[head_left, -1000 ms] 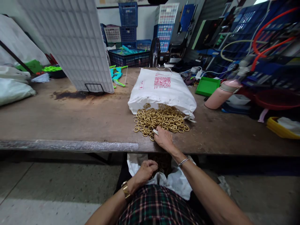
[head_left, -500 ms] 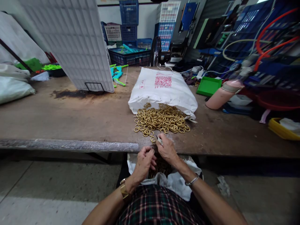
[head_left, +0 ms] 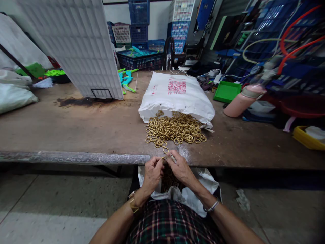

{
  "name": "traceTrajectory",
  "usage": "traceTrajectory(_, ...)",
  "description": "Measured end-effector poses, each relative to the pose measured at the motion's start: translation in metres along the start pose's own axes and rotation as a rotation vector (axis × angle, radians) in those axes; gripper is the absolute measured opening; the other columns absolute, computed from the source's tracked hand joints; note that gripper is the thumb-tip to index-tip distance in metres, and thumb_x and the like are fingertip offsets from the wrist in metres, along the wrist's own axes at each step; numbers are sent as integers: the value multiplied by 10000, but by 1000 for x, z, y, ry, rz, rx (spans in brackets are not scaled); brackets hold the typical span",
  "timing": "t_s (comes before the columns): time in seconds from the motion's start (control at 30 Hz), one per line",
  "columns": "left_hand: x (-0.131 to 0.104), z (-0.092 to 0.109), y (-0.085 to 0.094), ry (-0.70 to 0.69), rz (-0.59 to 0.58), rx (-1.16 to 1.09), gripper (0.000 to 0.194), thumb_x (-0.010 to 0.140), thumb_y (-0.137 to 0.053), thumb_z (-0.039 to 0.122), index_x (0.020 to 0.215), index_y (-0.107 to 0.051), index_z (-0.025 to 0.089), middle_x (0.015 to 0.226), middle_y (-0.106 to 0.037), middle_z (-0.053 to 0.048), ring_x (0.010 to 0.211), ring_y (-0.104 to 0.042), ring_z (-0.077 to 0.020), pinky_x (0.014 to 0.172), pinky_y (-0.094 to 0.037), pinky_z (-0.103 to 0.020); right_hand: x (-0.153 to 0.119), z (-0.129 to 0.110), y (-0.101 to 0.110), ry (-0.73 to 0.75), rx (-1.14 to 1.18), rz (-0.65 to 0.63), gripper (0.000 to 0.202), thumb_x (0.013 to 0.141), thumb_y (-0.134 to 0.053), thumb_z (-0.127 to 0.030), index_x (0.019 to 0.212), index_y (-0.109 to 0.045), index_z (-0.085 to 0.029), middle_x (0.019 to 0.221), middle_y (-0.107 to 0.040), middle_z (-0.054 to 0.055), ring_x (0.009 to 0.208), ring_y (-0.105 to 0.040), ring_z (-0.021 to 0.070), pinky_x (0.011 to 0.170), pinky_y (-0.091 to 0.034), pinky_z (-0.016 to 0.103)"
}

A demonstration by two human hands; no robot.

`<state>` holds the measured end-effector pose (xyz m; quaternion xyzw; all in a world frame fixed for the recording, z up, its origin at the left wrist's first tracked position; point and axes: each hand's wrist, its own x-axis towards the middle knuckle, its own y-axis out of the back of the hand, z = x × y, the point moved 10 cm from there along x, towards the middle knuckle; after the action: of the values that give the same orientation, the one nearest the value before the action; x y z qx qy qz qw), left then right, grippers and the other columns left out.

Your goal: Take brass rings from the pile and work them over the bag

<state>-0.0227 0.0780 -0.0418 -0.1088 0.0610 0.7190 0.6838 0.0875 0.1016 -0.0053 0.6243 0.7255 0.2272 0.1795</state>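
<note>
A heap of gold rings (head_left: pixel 177 129) spills from the mouth of a white sack (head_left: pixel 175 91) onto the brown table. One loose ring (head_left: pixel 165 150) lies in front of the heap, just beyond my fingers. My left hand (head_left: pixel 153 173) pinches a gold ring (head_left: pixel 163 157) at the table's front edge. Close beside it, my right hand (head_left: pixel 179 166) is closed on a small pointed tool (head_left: pixel 173 157), its tip near that ring. Below my hands, an open white bag (head_left: pixel 200 200) on my lap holds many darker rings (head_left: pixel 170 179).
A white ribbed panel (head_left: pixel 76 51) stands at the left of the table (head_left: pixel 76 132). To the right are a green tray (head_left: pixel 227 92), a pink bottle (head_left: pixel 241 101) and a yellow basket (head_left: pixel 307 137). Toy bows (head_left: pixel 128 81) lie behind the panel.
My left hand has risen slightly and now shows a gold ring between its fingers. My right hand has drawn back from the loose ring towards my left hand.
</note>
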Motion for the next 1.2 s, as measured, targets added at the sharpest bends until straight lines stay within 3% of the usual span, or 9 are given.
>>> traceTrajectory(0.17, -5, 18, -2, -199, -35, 128, 211, 770, -509, 335, 709, -575, 144, 564, -473, 39, 493, -410, -64, 482, -346, -178, 4, -1, -5, -30, 3, -46, 249, 797, -376, -379, 636, -416, -194, 583, -430, -45, 567, -403, 102, 552, -317, 219)
traceTrajectory(0.4, -5, -12, -13, 74, -159, -74, 284, 764, -500, 443, 754, -499, 160, 552, -486, 43, 395, -395, -52, 376, -317, -164, 4, 2, -6, -34, -14, -40, 247, 787, -371, -356, 599, -382, -197, 545, -398, -52, 530, -368, 92, 517, -282, 216)
traceTrajectory(0.73, -8, -15, -15, 99, -208, -205, 325, 733, -536, 479, 709, -469, 162, 546, -490, 48, 381, -395, -40, 358, -316, -153, 3, 4, -11, -49, 37, -60, 265, 802, -356, -358, 597, -396, -196, 531, -413, -47, 517, -377, 94, 514, -292, 217)
traceTrajectory(0.93, -8, -11, -13, 100, -186, -202, 330, 725, -542, 484, 725, -461, 164, 580, -502, 42, 404, -410, -42, 371, -321, -154, 1, 2, 5, -39, -203, 21, 186, 803, -351, -262, 676, -470, -197, 539, -466, -29, 507, -414, 109, 515, -280, 219)
traceTrajectory(1.2, -5, -2, -13, 32, -185, -131, 308, 758, -510, 466, 737, -464, 163, 592, -500, 34, 442, -434, -53, 403, -350, -160, -10, -5, -15, 56, -502, -161, 212, 728, -391, -131, 836, -563, -193, 672, -620, 21, 583, -521, 133, 539, -252, 232)
